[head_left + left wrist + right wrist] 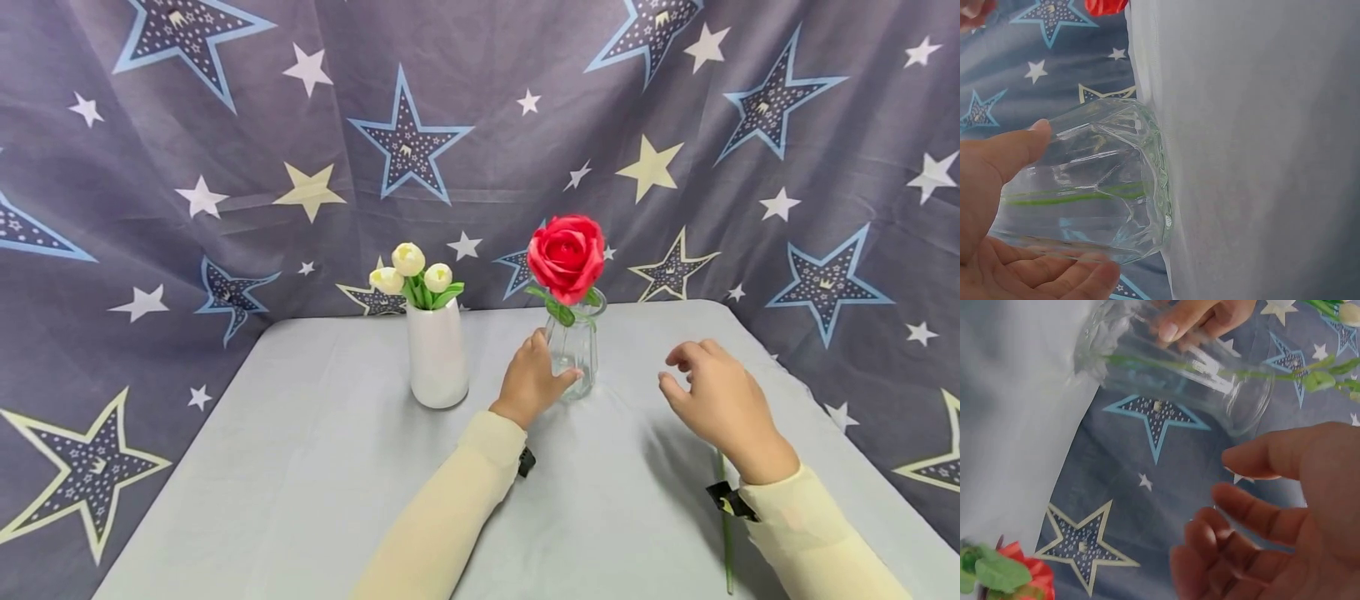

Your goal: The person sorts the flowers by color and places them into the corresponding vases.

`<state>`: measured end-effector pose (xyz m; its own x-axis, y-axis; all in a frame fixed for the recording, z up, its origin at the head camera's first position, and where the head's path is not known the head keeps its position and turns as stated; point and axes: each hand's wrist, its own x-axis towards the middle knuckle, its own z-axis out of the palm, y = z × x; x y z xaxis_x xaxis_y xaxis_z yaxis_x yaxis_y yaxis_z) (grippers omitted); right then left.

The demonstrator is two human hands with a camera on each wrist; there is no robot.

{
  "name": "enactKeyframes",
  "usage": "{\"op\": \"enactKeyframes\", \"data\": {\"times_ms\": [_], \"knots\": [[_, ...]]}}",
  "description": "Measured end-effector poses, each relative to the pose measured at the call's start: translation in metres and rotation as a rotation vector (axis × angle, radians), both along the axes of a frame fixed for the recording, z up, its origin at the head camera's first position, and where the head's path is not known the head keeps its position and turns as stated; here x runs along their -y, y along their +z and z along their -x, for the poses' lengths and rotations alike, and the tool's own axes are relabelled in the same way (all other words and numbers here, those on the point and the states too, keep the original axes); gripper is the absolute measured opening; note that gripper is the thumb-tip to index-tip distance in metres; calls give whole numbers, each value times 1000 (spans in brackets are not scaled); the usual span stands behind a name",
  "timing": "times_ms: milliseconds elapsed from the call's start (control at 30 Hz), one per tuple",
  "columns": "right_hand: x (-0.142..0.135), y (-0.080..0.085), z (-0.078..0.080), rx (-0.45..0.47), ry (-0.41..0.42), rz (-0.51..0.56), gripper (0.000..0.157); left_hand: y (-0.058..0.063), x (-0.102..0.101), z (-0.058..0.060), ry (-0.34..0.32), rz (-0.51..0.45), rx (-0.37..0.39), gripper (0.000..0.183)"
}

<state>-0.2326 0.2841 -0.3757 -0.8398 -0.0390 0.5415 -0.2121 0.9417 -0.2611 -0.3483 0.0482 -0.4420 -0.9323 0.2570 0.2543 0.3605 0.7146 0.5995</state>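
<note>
My left hand [531, 381] holds a clear glass vase [588, 342], with thumb and fingers on opposite sides of it. The vase stands upright on the table. A red rose [566, 258] rises from it, and its green stem [1072, 199] shows through the glass in the left wrist view. To the right of the vase my right hand [716, 404] hovers with loosely bent fingers and nothing in them. Under the right forearm lies another stem [727, 550]. A red flower with green leaves [1035, 569] shows at the lower left of the right wrist view.
Left of the glass vase stands a white vase [437, 358] with cream tulips [408, 260]. A light grey cloth covers the table [300, 483]. Behind it hangs a grey curtain [495, 167] with a star print.
</note>
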Motion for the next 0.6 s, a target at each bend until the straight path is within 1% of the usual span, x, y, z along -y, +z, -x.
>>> {"op": "enactKeyframes", "data": {"times_ms": [100,267,333,500,600], "knots": [[-11,0,1,62,-41,10,13,1,0,0,-2,-5,4,93],[-30,-3,3,127,-96,13,12,0,0,2,3,6,4,95],[-37,-4,4,173,-116,15,15,0,0,2,2,8,5,96],[-52,-10,7,307,-163,0,34,0,-1,1,2,7,10,94],[-60,-15,10,374,-184,-16,38,0,-1,0,3,5,7,94]]}}
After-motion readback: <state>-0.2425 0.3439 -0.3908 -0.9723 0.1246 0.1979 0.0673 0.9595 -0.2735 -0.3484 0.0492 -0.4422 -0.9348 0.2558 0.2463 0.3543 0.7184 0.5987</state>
